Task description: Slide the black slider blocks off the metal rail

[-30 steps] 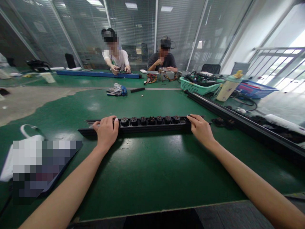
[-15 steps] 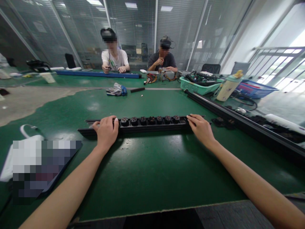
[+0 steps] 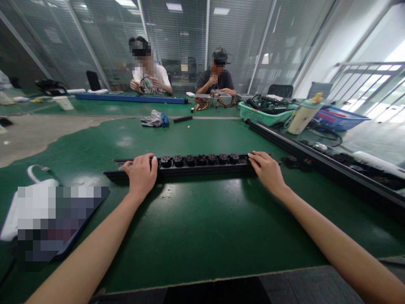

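While the left hand [image 3: 141, 174] curls its fingers over the black bar [image 3: 202, 170] close to its left end, the right hand [image 3: 267, 172] pinches it close to the other end. The bar lies sideways on the green desk [image 3: 202, 228], and seven little black sockets [image 3: 201, 160] sit in a row between the hands. A long black rail [image 3: 329, 166] slants along the right side. Farther back lies a crumpled gray and blue cloth [image 3: 155, 119].

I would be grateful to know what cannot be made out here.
Head view: part of the black channel, covered by the left hand.
Head view: the long black rail's near end, cut off by the right edge.
Head view: the dark blue item's details, obscured by pixelation.
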`<state>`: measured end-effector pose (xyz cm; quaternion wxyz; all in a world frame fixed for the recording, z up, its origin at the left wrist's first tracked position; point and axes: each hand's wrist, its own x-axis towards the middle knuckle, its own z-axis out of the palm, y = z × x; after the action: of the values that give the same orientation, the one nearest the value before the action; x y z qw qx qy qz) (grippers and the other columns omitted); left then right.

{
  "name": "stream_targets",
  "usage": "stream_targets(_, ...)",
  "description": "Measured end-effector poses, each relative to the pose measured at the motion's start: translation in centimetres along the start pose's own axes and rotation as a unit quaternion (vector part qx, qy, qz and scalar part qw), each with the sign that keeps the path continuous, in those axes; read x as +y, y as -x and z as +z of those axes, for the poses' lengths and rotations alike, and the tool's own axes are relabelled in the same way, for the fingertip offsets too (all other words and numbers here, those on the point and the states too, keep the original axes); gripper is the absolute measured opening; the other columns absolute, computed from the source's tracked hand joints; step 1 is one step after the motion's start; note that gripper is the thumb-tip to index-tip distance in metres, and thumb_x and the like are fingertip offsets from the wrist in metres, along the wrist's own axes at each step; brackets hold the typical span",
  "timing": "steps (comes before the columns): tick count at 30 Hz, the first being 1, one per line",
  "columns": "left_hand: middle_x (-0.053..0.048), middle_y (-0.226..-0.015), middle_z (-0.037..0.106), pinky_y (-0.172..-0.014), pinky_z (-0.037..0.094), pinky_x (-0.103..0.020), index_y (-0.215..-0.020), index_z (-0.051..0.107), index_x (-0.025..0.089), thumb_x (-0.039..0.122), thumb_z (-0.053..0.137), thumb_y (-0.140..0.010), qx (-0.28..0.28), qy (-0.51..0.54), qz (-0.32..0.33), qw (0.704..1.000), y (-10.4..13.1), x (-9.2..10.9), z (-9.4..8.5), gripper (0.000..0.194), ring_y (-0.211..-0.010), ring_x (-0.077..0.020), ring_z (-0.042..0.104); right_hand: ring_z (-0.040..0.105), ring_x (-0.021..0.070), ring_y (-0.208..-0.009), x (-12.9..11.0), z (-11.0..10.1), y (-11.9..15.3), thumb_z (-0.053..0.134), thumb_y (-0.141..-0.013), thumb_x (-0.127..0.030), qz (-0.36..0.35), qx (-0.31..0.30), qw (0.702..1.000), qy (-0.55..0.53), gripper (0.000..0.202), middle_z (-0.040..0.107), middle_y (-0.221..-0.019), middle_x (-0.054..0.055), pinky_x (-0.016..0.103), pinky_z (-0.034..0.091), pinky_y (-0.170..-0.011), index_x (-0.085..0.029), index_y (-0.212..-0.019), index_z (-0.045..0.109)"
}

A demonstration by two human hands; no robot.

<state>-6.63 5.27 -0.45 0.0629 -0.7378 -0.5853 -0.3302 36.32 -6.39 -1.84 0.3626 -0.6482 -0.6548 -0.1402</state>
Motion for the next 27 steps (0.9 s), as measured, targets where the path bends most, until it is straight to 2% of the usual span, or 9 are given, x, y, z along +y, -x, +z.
stream_targets(4, -0.019, -0.131, 0.075, -0.112, 0.03, -0.055, -0.123, 0.068, 0.019, 0.042, 0.031, -0.107, -0.006, -0.001, -0.004, 1.0, -0.05, 0.06, -0.05, 0.046, -0.128, -0.0355, 0.063, 0.076, 0.0323, -0.114, -0.04, 0.09, -0.01, 0.048, -0.108, -0.032, -0.007, 0.008, 1.0, 0.004, 0.039, 0.077, -0.128, 0.018, 0.052, 0.062, -0.105, -0.017, -0.12, 0.082)
stream_targets(16, -0.02, -0.13, 0.076, -0.112, 0.031, -0.056, -0.122, 0.068, 0.02, 0.043, 0.03, -0.107, 0.001, 0.005, 0.002, 1.0, -0.02, -0.03, 0.0, 0.047, -0.128, -0.0356, 0.063, 0.076, 0.031, -0.114, -0.24, -0.05, 0.02, 0.051, -0.107, -0.029, 0.002, 0.004, 1.0, 0.027, 0.035, 0.077, -0.129, 0.015, 0.049, 0.063, -0.101, -0.022, -0.12, 0.083)
stream_targets(27, -0.019, -0.13, 0.076, -0.113, 0.03, -0.057, -0.122, 0.068, 0.02, 0.043, 0.03, -0.107, -0.002, 0.005, 0.0, 1.0, 0.02, 0.05, -0.08, 0.046, -0.128, -0.0355, 0.063, 0.077, 0.0316, -0.11, -0.51, -0.25, -0.01, 0.052, -0.106, -0.027, 0.001, 0.006, 0.999, 0.045, 0.034, 0.078, -0.127, 0.015, 0.048, 0.064, -0.095, -0.02, -0.117, 0.082)
